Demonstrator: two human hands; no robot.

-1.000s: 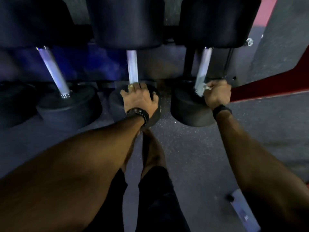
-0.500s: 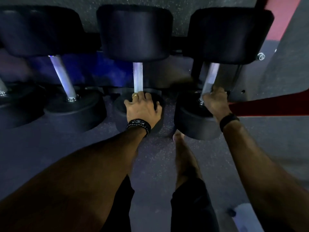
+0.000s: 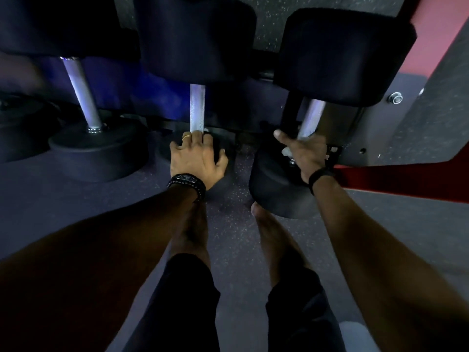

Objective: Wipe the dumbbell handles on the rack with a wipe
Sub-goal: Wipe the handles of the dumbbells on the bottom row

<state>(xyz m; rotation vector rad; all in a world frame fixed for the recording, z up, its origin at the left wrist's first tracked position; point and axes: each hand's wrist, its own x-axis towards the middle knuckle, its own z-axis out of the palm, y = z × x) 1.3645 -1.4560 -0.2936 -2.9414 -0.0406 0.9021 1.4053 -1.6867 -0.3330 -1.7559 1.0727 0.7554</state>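
Dumbbells (image 3: 330, 72) are seen ranged side by side on the rack (image 3: 431, 118), three steel handles showing between black heads. The middle handle (image 3: 197, 107) is gripped at its near end by the left hand (image 3: 196, 158), its fingers curled round the bar. The right handle (image 3: 311, 118) is clasped low down by the right hand (image 3: 308, 152), the wipe (image 3: 286, 151) pinched against it, forefinger outstretched. Wiping of this bar appears under way; a stroke up its length is judged to be called for next.
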